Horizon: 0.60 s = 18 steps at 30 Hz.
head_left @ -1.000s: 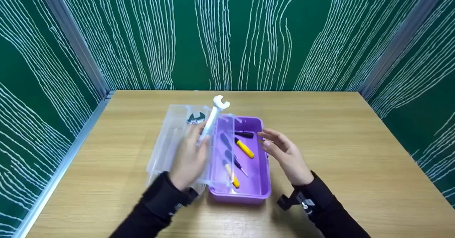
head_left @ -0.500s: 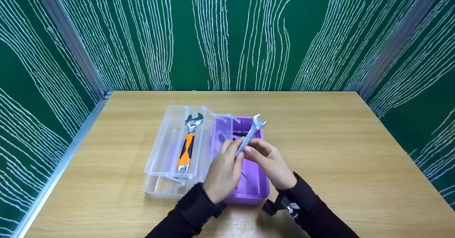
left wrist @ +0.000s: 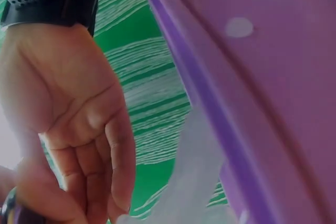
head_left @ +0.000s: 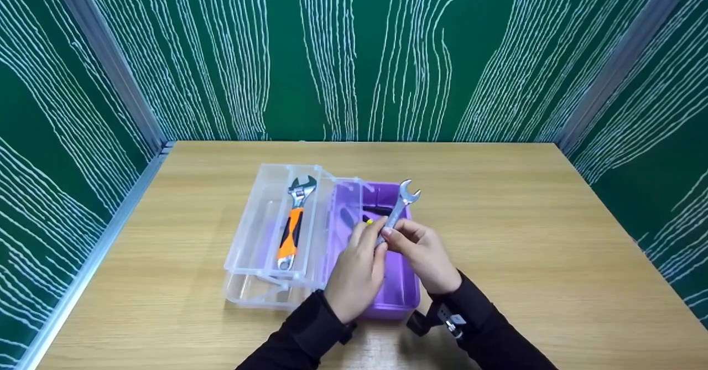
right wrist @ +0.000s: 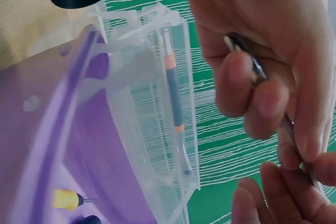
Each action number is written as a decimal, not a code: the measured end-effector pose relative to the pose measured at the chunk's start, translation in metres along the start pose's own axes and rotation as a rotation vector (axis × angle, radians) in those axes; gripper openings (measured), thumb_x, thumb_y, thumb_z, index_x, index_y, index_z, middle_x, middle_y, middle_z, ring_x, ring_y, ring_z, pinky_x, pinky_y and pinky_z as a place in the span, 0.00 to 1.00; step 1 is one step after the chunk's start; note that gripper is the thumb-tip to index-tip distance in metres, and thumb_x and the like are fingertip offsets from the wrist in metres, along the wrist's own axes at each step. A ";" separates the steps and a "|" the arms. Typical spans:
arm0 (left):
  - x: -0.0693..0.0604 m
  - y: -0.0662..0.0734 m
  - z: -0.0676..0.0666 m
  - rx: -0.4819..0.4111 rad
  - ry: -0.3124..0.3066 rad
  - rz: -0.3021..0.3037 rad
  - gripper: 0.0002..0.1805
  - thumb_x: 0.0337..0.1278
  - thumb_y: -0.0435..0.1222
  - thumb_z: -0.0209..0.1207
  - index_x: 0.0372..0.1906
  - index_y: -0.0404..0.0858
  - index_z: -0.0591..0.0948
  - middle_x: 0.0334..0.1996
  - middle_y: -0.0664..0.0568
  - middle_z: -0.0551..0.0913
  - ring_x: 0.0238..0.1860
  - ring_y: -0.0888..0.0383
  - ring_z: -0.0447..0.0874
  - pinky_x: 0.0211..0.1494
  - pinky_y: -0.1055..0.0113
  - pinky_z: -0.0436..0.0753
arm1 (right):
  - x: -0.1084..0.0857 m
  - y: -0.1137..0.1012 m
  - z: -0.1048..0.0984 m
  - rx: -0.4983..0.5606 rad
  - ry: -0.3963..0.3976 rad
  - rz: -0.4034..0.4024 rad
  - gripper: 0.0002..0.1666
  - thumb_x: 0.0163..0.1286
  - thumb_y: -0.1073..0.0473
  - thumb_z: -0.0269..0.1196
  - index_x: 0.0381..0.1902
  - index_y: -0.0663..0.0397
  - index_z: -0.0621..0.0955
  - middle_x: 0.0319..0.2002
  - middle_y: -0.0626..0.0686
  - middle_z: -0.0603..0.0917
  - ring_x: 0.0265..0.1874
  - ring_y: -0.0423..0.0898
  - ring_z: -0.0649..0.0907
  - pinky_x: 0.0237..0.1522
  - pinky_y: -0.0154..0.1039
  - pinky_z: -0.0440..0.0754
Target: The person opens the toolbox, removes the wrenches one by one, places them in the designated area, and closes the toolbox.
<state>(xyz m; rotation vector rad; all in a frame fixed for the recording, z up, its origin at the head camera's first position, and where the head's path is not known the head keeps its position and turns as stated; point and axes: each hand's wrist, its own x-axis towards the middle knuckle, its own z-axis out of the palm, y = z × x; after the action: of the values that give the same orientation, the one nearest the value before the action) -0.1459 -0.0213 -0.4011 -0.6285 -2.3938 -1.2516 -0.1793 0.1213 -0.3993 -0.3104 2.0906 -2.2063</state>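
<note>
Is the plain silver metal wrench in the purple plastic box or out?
Out: the left hand and the right hand hold the silver wrench; the right wrist view shows it clear of the purple box.

From above, the head view faces forward and down over the counter (head_left: 498, 220); the wrist views look close along the left hand (head_left: 354, 273) and right hand (head_left: 428, 259), all three sharing the purple box (head_left: 398, 290) and green wall (head_left: 287, 55)

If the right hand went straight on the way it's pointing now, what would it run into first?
Beyond the wrench it holds, the right hand would probably meet the left hand first, just across from it; exact depth is hard to judge from the head view.
</note>
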 end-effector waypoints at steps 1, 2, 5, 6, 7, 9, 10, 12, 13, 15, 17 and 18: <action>0.000 0.000 -0.001 -0.001 -0.007 0.002 0.22 0.70 0.29 0.50 0.66 0.30 0.71 0.45 0.46 0.75 0.35 0.59 0.73 0.39 0.71 0.82 | 0.000 -0.001 -0.001 -0.001 -0.004 0.003 0.06 0.70 0.67 0.58 0.38 0.63 0.82 0.34 0.44 0.87 0.38 0.39 0.85 0.48 0.36 0.84; -0.001 0.000 -0.001 -0.002 -0.016 0.005 0.22 0.70 0.29 0.50 0.66 0.30 0.71 0.44 0.46 0.75 0.35 0.60 0.73 0.38 0.71 0.81 | 0.000 -0.002 -0.003 -0.003 -0.009 0.005 0.06 0.70 0.67 0.58 0.37 0.62 0.82 0.33 0.44 0.87 0.38 0.39 0.85 0.48 0.36 0.85; -0.002 0.000 -0.004 -0.005 -0.048 0.015 0.22 0.70 0.30 0.50 0.66 0.30 0.71 0.45 0.46 0.77 0.35 0.61 0.74 0.38 0.72 0.81 | -0.001 -0.005 -0.008 -0.001 -0.020 0.015 0.06 0.70 0.66 0.58 0.36 0.59 0.83 0.32 0.44 0.87 0.36 0.38 0.86 0.47 0.35 0.85; -0.003 0.000 -0.006 -0.014 -0.060 0.018 0.21 0.70 0.30 0.50 0.65 0.31 0.72 0.45 0.45 0.77 0.34 0.62 0.75 0.37 0.73 0.81 | -0.001 -0.006 -0.010 0.001 -0.023 0.020 0.07 0.70 0.66 0.58 0.35 0.59 0.83 0.32 0.44 0.87 0.35 0.38 0.87 0.47 0.35 0.85; -0.003 0.000 -0.008 -0.018 -0.073 0.019 0.21 0.70 0.30 0.51 0.65 0.31 0.72 0.45 0.46 0.78 0.33 0.62 0.75 0.36 0.74 0.80 | 0.000 -0.007 -0.012 0.006 -0.025 0.022 0.07 0.70 0.67 0.58 0.33 0.58 0.82 0.31 0.44 0.87 0.35 0.38 0.87 0.46 0.35 0.85; -0.004 0.000 -0.012 -0.041 -0.099 0.023 0.21 0.70 0.30 0.51 0.65 0.31 0.73 0.45 0.46 0.79 0.32 0.63 0.77 0.34 0.76 0.80 | 0.000 -0.009 -0.017 0.015 -0.033 0.029 0.08 0.71 0.67 0.57 0.32 0.57 0.81 0.31 0.45 0.88 0.34 0.38 0.87 0.46 0.35 0.86; -0.005 0.000 -0.014 -0.055 -0.108 0.024 0.21 0.69 0.30 0.52 0.64 0.32 0.73 0.45 0.45 0.80 0.32 0.63 0.79 0.34 0.76 0.81 | 0.000 -0.010 -0.020 0.018 -0.040 0.032 0.08 0.71 0.67 0.56 0.32 0.57 0.81 0.31 0.45 0.87 0.33 0.39 0.87 0.45 0.36 0.86; -0.006 0.000 -0.019 -0.065 -0.120 0.031 0.21 0.69 0.30 0.53 0.64 0.31 0.73 0.44 0.46 0.82 0.32 0.62 0.80 0.34 0.77 0.81 | 0.001 -0.011 -0.026 0.020 -0.052 0.041 0.08 0.72 0.66 0.55 0.33 0.57 0.79 0.31 0.46 0.87 0.33 0.39 0.87 0.44 0.37 0.87; -0.006 -0.001 -0.022 -0.057 -0.121 0.032 0.21 0.69 0.31 0.53 0.64 0.31 0.73 0.44 0.47 0.82 0.33 0.62 0.81 0.35 0.77 0.82 | 0.002 -0.011 -0.029 0.015 -0.059 0.045 0.07 0.73 0.66 0.54 0.34 0.58 0.78 0.31 0.46 0.87 0.32 0.39 0.87 0.43 0.37 0.87; -0.007 -0.001 -0.029 -0.039 -0.112 0.044 0.21 0.68 0.31 0.54 0.64 0.31 0.73 0.43 0.47 0.83 0.34 0.60 0.83 0.36 0.77 0.83 | 0.003 -0.012 -0.036 -0.004 -0.072 0.054 0.07 0.75 0.64 0.53 0.36 0.58 0.76 0.30 0.47 0.86 0.31 0.40 0.87 0.40 0.37 0.87; -0.008 -0.003 -0.039 -0.002 -0.080 0.059 0.22 0.67 0.32 0.56 0.63 0.31 0.74 0.41 0.47 0.84 0.34 0.60 0.84 0.37 0.75 0.84 | 0.005 -0.012 -0.043 -0.034 -0.078 0.065 0.07 0.76 0.63 0.51 0.37 0.59 0.75 0.29 0.47 0.85 0.28 0.40 0.86 0.36 0.37 0.88; -0.008 -0.005 -0.044 0.017 -0.058 0.067 0.22 0.66 0.32 0.56 0.63 0.31 0.74 0.41 0.47 0.84 0.34 0.60 0.84 0.36 0.75 0.84 | 0.005 -0.012 -0.046 -0.051 -0.075 0.069 0.07 0.76 0.63 0.51 0.37 0.59 0.74 0.29 0.47 0.85 0.27 0.39 0.85 0.34 0.37 0.87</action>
<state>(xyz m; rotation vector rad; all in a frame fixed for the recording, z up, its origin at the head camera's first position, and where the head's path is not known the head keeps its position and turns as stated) -0.1368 -0.0622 -0.3850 -0.7430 -2.4068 -1.2003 -0.1932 0.1655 -0.3894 -0.3140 2.0889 -2.0729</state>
